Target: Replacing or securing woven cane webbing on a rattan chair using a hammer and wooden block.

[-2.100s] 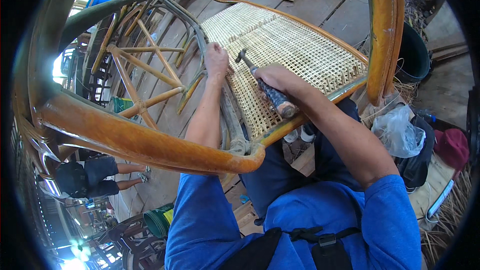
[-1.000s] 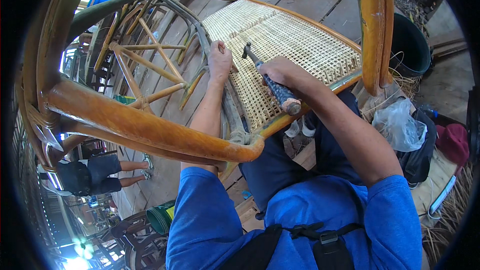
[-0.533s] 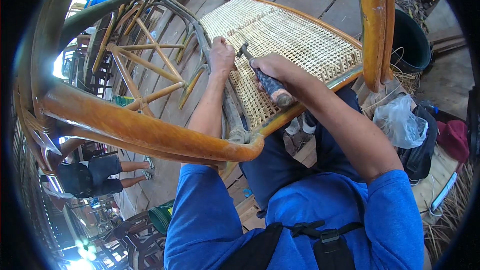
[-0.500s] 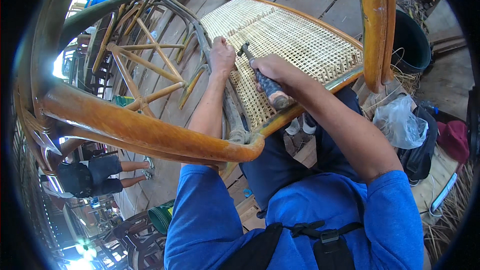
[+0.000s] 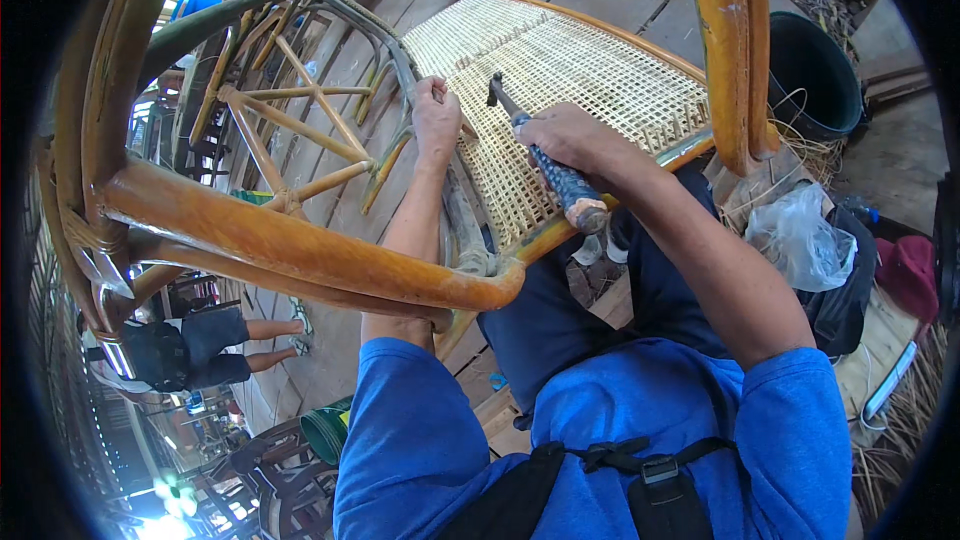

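My right hand point(image 5: 572, 143) grips a hammer point(image 5: 566, 182) by its dark, wrapped handle. Its small metal head points away from me, over the woven cane panel point(image 5: 565, 60) of a rattan chair. At the panel's left edge, my left hand point(image 5: 437, 125) is closed with its fingertips pressed together beside the grey-brown side pole. What it pinches, if anything, is too small to make out. Several short pegs point(image 5: 655, 136) stand along the panel's near edge, and another row crosses its middle. The chair's thick orange-brown arm point(image 5: 300, 248) passes over my left forearm.
A second curved pole point(image 5: 732, 50) rises at the right. Beyond it stand a dark bucket point(image 5: 815, 75), a clear plastic bag point(image 5: 800, 240) and a maroon cap point(image 5: 907, 275). Bare rattan frames point(image 5: 300, 120) lie to the left. Another person point(image 5: 190, 350) stands at the lower left.
My right hand and the hammer have shifted slightly right, away from my left hand. My left hand has moved a little left and nearer to me. The view has shifted slightly.
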A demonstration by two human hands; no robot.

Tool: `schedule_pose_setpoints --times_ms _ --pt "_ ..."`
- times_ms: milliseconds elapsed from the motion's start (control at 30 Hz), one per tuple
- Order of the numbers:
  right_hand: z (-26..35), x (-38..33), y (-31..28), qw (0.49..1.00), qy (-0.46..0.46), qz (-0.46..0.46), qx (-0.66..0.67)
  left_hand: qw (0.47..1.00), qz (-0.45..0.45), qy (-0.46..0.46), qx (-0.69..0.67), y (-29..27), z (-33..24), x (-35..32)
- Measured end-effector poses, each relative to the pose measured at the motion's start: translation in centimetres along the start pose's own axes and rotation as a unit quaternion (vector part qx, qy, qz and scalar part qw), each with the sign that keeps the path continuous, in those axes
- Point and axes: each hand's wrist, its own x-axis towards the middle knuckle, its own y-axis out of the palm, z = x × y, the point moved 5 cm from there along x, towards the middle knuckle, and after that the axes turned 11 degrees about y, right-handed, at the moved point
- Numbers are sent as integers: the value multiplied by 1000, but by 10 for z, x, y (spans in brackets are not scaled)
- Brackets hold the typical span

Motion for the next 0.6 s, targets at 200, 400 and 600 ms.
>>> schedule_pose_setpoints --times_ms 200,400,600 --pt "-12 3 5 988 71 0 136 999 -19 4 42 0 -16 -4" --pt "32 -21 -2 959 -274 -66 -6 993 -78 56 70 -3 4 -7" --pt "9 -22 11 939 176 -10 297 997 -58 32 42 -2 0 -13"
